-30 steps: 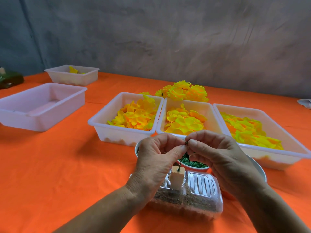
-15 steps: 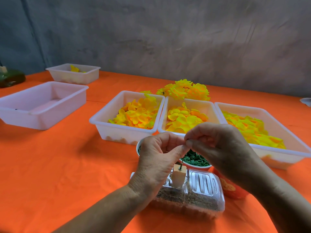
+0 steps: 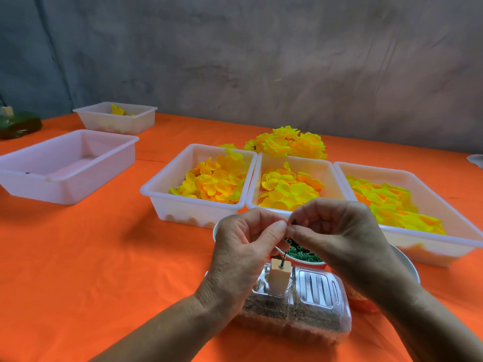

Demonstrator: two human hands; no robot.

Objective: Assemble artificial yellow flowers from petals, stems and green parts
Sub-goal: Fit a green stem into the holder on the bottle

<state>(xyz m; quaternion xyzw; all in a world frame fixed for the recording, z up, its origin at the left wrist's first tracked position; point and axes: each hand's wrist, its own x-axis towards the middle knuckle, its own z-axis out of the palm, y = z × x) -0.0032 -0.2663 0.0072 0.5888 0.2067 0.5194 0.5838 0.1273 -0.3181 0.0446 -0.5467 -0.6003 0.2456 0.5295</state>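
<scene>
- Far off to the left of my left hand, a dark green object [image 3: 19, 126] sits at the table's edge.
- Also well to the left, an empty white tray [image 3: 65, 165] stands on the orange tablecloth [image 3: 104, 270]; beyond it a smaller tray [image 3: 116, 120] holds a bit of yellow.
- Just beyond my left hand [image 3: 243, 257] is the first petal tray [image 3: 201, 184], heaped with yellow-orange petals.
- My left hand has thumb and forefinger pressed together, pinching something tiny; I cannot tell what it is.
- Below that pinch, a thin stem [image 3: 282, 259] stands upright in a small wooden block [image 3: 279, 279], which sits on a clear plastic box [image 3: 300, 307] under my wrists.
- Past my fingertips, a bowl of green parts [image 3: 303, 253] shows between both hands.
- Beyond the bowl is the middle petal tray [image 3: 292, 184], and behind it a pile of finished yellow flowers [image 3: 287, 142].
- My right hand [image 3: 339, 236] meets the left fingertip to fingertip, fingers curled, pinching a small dark piece [image 3: 292, 221].
- Beyond and to the right of my right hand lies the third petal tray [image 3: 407, 205], touching the middle one.
</scene>
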